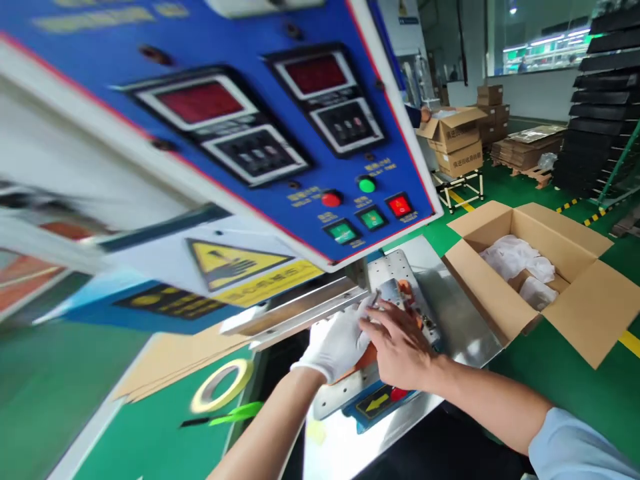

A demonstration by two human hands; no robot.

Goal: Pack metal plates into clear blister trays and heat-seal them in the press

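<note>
My left hand (pixel 343 340), in a white glove, and my bare right hand (pixel 403 343) meet over a metal fixture (pixel 393 267) with orange parts on the machine's bed. The gloved fingers are closed, with a small greyish piece (pixel 374 300) at their tips that is too blurred to name. Bent and pressed in against the glove, my right fingertips touch the same spot, and what they hold is hidden. Just left of the glove runs a long metal bar (pixel 305 313) under the machine head. A red button (pixel 399 394) sits below my right hand.
A blue control panel (pixel 240 100) overhangs my hands. On the left green surface lie a tape roll (pixel 223 385), a green-handled tool (pixel 235 415) and cardboard sheets (pixel 170 363). To the right stands an open carton (pixel 475 293) with white bags. A person's hand (pixel 425 115) is at the far boxes.
</note>
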